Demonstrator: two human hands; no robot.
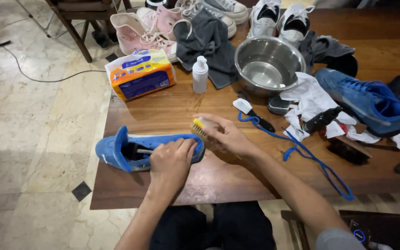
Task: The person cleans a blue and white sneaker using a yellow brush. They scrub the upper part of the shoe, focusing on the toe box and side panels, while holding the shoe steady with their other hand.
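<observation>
- left hand (171, 159) clamps the laceless blue suede sneaker (140, 150) on the brown wooden worktop (181, 109)
- right hand (225, 135) grips a small yellow-bristled brush (199, 128) at the toe, 3 o'clock end
- probably best with short light strokes, shoe pinned

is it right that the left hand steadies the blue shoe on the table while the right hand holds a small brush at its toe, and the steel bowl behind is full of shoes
One thing is off: the steel bowl holds no shoes, as the head view shows. The rest stands: the left hand steadies the blue shoe on the table and the right hand holds a small brush at its toe.
</observation>
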